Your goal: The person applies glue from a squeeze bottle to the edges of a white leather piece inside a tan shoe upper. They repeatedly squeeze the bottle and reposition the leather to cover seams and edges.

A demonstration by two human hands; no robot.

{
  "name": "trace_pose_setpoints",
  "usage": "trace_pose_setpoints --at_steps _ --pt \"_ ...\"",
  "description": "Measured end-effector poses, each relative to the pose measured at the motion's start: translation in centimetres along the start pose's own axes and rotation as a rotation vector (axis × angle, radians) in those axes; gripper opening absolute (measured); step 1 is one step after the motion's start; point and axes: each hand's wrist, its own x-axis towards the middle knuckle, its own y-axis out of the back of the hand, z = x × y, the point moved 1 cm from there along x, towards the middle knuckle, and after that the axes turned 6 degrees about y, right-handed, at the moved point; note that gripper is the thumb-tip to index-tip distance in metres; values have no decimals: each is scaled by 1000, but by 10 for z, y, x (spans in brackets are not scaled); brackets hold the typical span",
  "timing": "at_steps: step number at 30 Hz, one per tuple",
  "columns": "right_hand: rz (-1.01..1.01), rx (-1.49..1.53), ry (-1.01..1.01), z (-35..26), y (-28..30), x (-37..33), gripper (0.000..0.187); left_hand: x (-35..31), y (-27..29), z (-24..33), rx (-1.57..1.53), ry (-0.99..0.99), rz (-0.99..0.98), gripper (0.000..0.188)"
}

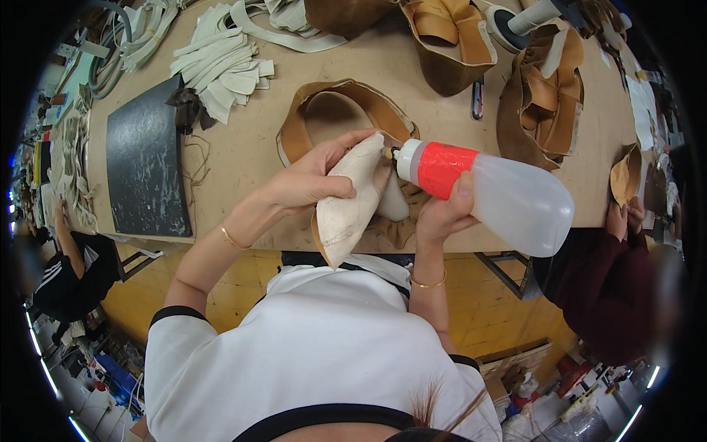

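Observation:
My left hand [313, 180] is closed around a leather shoe upper [346, 217], its cream lining facing me and a tan edge showing along its lower left. In my right hand [444, 215] is a translucent squeeze bottle [523, 199] with a red band, tipped on its side. The bottle's dark nozzle meets the upper's top edge; whether it touches cannot be made out. Just beyond my hands a brown leather upper [394, 107] lies on the table, tan inside. Below the nozzle, a pale rounded piece and brown leather are partly hidden.
On the table [243, 140], a dark flat board [147, 162] lies at the left, beneath a heap of cream strips [221, 62]. More leather uppers [541, 103] and a pen-like tool [478, 99] sit at the far right. Other people work at both sides.

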Motion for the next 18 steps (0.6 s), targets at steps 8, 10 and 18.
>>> trace_pose_setpoints --at_steps 8,10,18 --pt "-52 -102 58 6 -2 0 37 4 0 -5 73 -3 -60 83" --pt "-51 -110 42 7 -2 1 35 3 1 -5 72 2 -55 85" --pt "-44 -86 148 13 -4 -1 26 4 1 -3 49 6 -76 84"
